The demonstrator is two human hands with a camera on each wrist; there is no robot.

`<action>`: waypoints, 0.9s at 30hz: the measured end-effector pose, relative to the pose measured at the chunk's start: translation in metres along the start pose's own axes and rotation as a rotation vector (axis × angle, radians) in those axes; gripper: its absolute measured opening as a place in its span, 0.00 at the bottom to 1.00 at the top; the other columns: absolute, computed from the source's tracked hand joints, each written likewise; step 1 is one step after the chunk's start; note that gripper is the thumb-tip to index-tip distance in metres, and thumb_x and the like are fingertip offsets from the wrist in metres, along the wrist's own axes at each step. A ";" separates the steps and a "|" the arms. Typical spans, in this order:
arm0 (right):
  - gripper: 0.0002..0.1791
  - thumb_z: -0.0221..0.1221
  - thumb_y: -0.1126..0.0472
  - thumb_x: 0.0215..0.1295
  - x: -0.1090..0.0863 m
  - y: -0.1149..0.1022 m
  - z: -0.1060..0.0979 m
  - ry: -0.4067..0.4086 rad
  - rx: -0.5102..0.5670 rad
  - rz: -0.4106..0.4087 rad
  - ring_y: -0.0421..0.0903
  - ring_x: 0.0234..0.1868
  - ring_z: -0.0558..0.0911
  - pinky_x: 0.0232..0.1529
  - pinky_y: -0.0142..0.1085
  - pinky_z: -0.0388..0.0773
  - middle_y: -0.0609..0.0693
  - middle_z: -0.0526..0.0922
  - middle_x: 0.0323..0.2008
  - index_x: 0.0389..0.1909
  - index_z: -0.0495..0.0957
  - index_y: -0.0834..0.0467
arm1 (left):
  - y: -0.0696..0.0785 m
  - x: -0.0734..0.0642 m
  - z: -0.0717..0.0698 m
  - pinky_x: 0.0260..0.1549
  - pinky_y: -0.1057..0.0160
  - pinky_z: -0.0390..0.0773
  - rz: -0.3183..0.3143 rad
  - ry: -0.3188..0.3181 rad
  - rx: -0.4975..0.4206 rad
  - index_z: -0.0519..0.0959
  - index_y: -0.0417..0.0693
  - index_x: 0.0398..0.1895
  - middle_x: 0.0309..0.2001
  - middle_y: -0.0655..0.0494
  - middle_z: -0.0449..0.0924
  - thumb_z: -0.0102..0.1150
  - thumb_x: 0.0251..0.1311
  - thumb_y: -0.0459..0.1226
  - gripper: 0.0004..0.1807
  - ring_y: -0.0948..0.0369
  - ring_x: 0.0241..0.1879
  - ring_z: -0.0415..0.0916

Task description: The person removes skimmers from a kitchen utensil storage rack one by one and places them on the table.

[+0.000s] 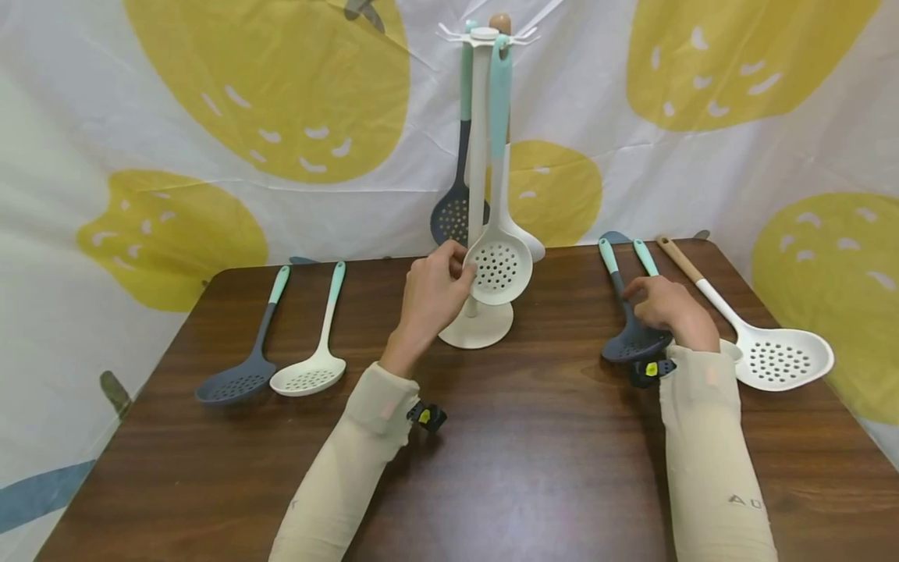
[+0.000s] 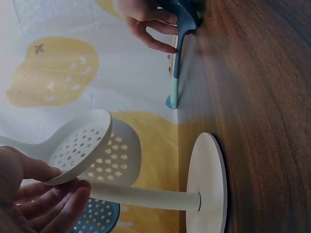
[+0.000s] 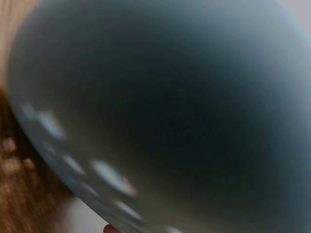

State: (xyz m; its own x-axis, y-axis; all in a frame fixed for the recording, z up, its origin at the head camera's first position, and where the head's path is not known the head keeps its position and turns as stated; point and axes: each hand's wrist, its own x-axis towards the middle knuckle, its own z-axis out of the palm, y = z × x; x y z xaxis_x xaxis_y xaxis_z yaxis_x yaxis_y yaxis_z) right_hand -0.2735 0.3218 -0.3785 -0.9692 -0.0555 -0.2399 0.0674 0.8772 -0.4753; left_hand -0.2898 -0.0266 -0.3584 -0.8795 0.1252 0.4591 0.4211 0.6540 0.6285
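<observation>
My left hand (image 1: 437, 293) pinches the rim of a white skimmer (image 1: 500, 269) with a mint handle, which hangs on a white utensil stand (image 1: 477, 332). In the left wrist view its thumb and fingers lie on either side of the bowl edge. At the right, my right hand (image 1: 670, 306) is beside the handle of a dark grey skimmer (image 1: 628, 343); its fingers are bent and spread apart. Beneath that hand lies another mint-handled utensil (image 1: 644, 257), mostly hidden. A dark bowl (image 3: 160, 97), blurred, fills most of the right wrist view.
A dark skimmer (image 1: 239, 382) and a white one (image 1: 312, 375) lie at the left. To the far right is a white skimmer with a wooden-coloured handle (image 1: 779, 359). Another dark skimmer (image 1: 453, 215) hangs behind on the stand. A lemon-patterned cloth (image 1: 281, 94) backs the brown table (image 1: 520, 468).
</observation>
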 end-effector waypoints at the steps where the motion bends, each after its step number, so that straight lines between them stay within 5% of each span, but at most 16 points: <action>1: 0.31 0.44 0.71 0.62 0.000 0.000 0.000 -0.004 -0.001 0.003 0.42 0.19 0.60 0.24 0.35 0.63 0.74 0.70 0.57 0.68 0.70 0.67 | 0.000 0.000 0.000 0.39 0.50 0.82 0.002 0.001 0.001 0.84 0.46 0.44 0.33 0.52 0.90 0.64 0.67 0.39 0.08 0.53 0.33 0.86; 15: 0.31 0.42 0.67 0.65 -0.003 -0.006 0.000 -0.003 -0.028 0.015 0.57 0.38 0.69 0.36 0.43 0.65 0.74 0.68 0.67 0.69 0.70 0.67 | -0.001 -0.002 -0.001 0.42 0.49 0.82 -0.022 -0.013 0.015 0.84 0.47 0.45 0.33 0.53 0.90 0.64 0.67 0.40 0.08 0.52 0.35 0.86; 21: 0.31 0.43 0.65 0.64 -0.003 -0.011 -0.003 0.014 -0.017 0.016 0.52 0.32 0.68 0.32 0.40 0.65 0.71 0.72 0.62 0.69 0.69 0.69 | -0.002 -0.002 -0.003 0.40 0.50 0.82 -0.018 0.003 0.003 0.84 0.46 0.45 0.33 0.52 0.90 0.64 0.67 0.38 0.08 0.54 0.32 0.85; 27: 0.31 0.42 0.64 0.66 -0.006 -0.013 -0.005 0.028 -0.041 -0.002 0.58 0.42 0.73 0.35 0.41 0.69 0.72 0.72 0.66 0.69 0.70 0.70 | -0.001 -0.003 -0.003 0.41 0.50 0.82 -0.018 0.013 -0.020 0.83 0.45 0.49 0.35 0.50 0.90 0.63 0.67 0.36 0.10 0.55 0.31 0.86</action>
State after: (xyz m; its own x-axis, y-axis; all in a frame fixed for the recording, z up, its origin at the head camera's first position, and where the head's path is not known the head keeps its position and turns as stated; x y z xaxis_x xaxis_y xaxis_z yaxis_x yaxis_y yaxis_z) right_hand -0.2697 0.3125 -0.3667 -0.9756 -0.0446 -0.2149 0.0560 0.8961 -0.4403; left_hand -0.2870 -0.0297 -0.3585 -0.8841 0.1033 0.4558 0.4095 0.6413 0.6488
